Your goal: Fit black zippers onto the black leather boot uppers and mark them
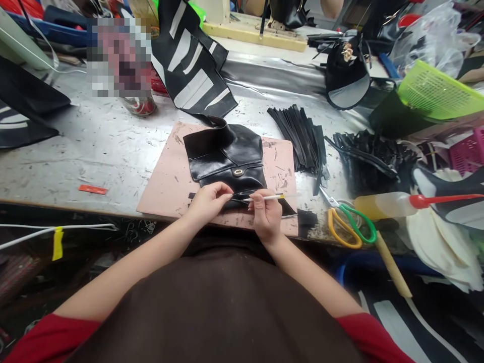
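A glossy black leather piece [242,136] with a small gold oval fitting [238,172] lies folded on a pinkish board [162,176] in front of me. My left hand [212,200] is closed in a pinch at the near edge of the leather, thumb and forefinger together. In my right hand [266,214] a thin white pen [273,197] with a yellow band is gripped between thumb and fingers. Its tip points left, close to the leather's edge. Part of that edge is hidden behind both hands.
Black strips [302,136] lie right of the board. Scissors [350,222] with green and orange handles rest by the table edge, beside a red-tipped glue bottle [385,205]. A green basket [440,93], a can [139,106] and black panels with white strips [196,75] stand or lie farther back.
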